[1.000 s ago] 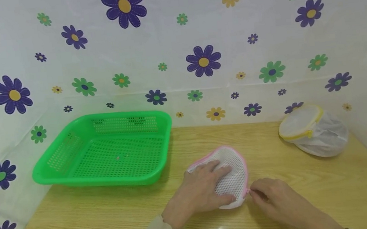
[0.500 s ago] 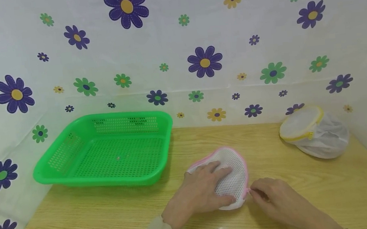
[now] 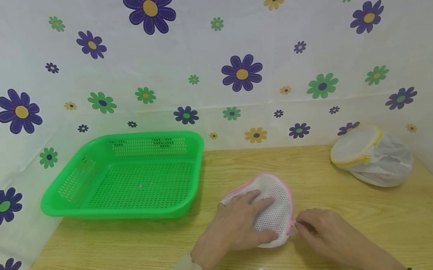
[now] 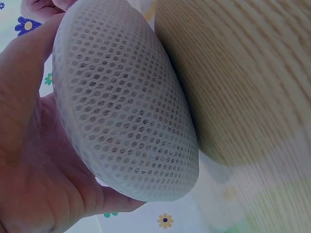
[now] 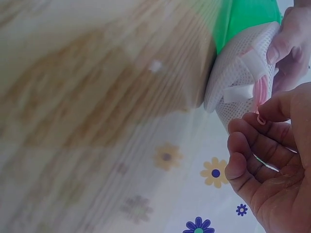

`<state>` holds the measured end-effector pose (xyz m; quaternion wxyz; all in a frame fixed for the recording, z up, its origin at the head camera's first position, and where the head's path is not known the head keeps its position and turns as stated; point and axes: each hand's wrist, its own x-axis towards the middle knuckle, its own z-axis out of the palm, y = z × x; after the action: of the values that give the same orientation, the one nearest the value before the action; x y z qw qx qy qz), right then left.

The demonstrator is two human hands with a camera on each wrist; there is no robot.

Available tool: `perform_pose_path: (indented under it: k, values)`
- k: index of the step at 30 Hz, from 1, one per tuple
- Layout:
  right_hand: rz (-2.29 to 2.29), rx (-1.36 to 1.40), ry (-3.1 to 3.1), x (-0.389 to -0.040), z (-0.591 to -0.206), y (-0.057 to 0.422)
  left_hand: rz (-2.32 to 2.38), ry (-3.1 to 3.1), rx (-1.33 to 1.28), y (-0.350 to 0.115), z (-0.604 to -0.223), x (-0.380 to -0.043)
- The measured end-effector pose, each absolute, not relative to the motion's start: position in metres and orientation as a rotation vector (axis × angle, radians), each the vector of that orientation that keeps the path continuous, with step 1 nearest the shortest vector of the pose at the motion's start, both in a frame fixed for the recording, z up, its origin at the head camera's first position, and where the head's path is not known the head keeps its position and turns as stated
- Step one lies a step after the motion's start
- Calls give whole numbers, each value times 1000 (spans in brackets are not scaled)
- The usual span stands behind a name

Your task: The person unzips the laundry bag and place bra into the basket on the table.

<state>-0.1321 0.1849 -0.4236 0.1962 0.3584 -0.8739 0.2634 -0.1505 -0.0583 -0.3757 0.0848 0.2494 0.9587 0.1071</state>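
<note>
A white mesh laundry bag with a pink zipper round its edge sits plump on the wooden table. My left hand rests on top of it, fingers spread and thumb toward the near side. In the left wrist view, the bag's bulging mesh side stands beside my palm; its contents cannot be made out. At the bag's right edge, the thumb and forefinger of my right hand pinch the small pink zipper pull. White fabric tabs flank the zipper's end.
A green perforated plastic basket stands at the back left, with tiny specks on its floor. Far right lies another white laundry bag with a yellow zipper. A flower-printed sheet hangs behind and at both sides.
</note>
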Motion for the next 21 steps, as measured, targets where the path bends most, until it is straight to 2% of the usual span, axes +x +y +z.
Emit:
perform_pose_path:
  k: [21]
  values:
    - [775, 991, -2511, -133, -420, 186, 319, 2858, 748, -59, -377, -151]
